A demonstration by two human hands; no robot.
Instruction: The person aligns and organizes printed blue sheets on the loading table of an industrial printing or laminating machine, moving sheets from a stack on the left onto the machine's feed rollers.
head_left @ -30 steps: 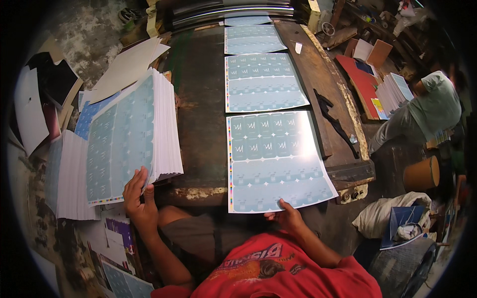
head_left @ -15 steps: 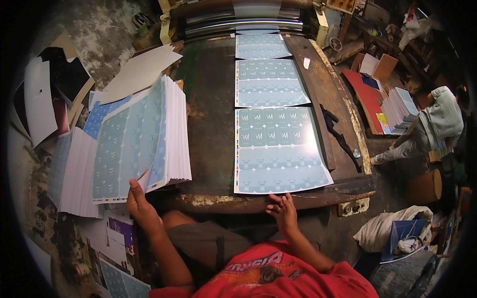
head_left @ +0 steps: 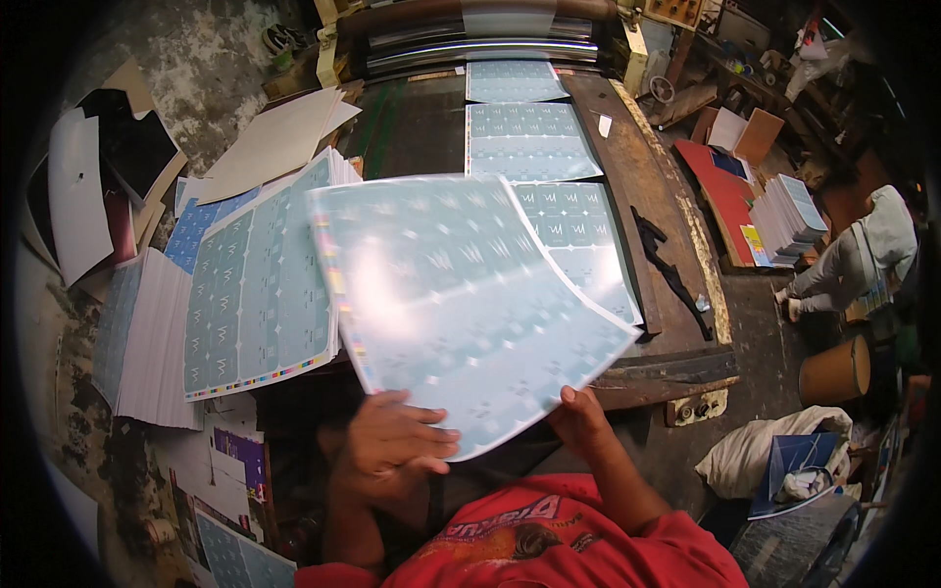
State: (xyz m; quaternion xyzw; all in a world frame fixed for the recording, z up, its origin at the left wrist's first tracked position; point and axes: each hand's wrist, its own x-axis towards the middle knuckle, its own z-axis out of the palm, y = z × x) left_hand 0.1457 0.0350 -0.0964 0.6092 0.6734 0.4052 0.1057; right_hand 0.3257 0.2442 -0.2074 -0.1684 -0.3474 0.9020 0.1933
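Printed sheet (head_left: 461, 304) pinched at its near edge by left hand (head_left: 392, 446) and right hand (head_left: 580, 419), lifted beside stack (head_left: 260, 294), more sheets (head_left: 529, 137) waiting on conveyor table (head_left: 412, 127).

Printed sheet (head_left: 461, 304) now lifted off table (head_left: 676, 225)

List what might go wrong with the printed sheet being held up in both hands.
The glossy sheet is held only at its near edge by the left hand and right hand, so it may sag or crease. Swinging it could knock the stack of sheets askew. It also hides part of the sheets on the machine bed.
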